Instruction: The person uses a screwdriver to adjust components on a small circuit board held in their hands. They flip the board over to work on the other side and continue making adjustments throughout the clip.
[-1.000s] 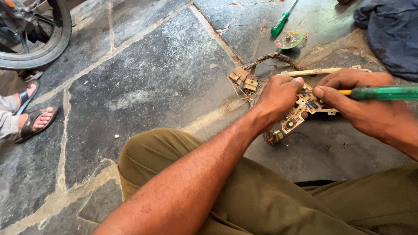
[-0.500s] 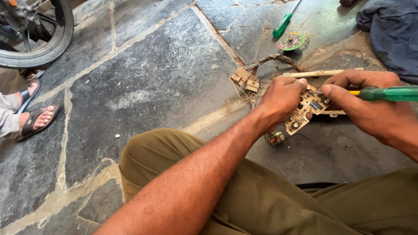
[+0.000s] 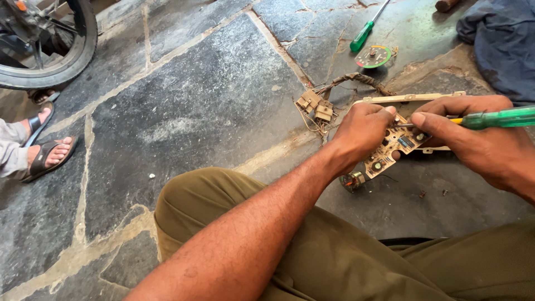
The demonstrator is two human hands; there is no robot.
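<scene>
My left hand (image 3: 359,134) grips a small tan circuit board (image 3: 393,149) with round parts on it, held just above the stone floor. My right hand (image 3: 479,144) holds a green-handled screwdriver (image 3: 499,117), its tip set against the top of the board. A small round metal part (image 3: 352,181) hangs at the board's lower end. Behind the hands lies a cream plastic housing (image 3: 412,98). A bundle of wires with tan plug connectors (image 3: 315,106) trails from it to the left.
A second green screwdriver (image 3: 363,33) and a round dial face (image 3: 373,57) lie farther back. Dark blue cloth (image 3: 501,44) sits at the top right. A bike wheel (image 3: 53,50) and another person's sandalled feet (image 3: 47,153) are at left. My olive-trousered knee (image 3: 223,217) fills the foreground.
The screwdriver tip has shifted slightly left onto the board's top edge. My left hand keeps its grip, and the board has hardly moved.
</scene>
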